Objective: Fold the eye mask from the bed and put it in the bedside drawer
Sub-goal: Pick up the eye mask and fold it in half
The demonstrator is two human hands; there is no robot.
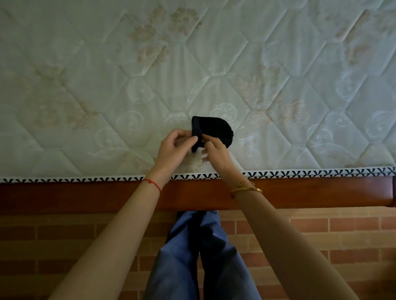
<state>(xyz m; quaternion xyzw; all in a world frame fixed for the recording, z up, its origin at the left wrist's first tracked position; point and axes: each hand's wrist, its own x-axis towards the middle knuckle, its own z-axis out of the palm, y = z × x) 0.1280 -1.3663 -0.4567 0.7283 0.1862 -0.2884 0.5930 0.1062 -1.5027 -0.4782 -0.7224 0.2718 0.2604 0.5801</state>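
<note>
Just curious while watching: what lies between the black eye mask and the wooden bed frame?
In the head view, a strip of quilted mattress with its black-and-white edge trim separates the eye mask from the wooden frame; both hands cross it.

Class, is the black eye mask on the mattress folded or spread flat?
Folded: the eye mask shows one rounded half, its doubled straight edge pinched by both hands.

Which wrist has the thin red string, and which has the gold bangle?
The left wrist wears the red string; the right wrist wears the gold bangle, with a finer gold chain just above it.
</note>
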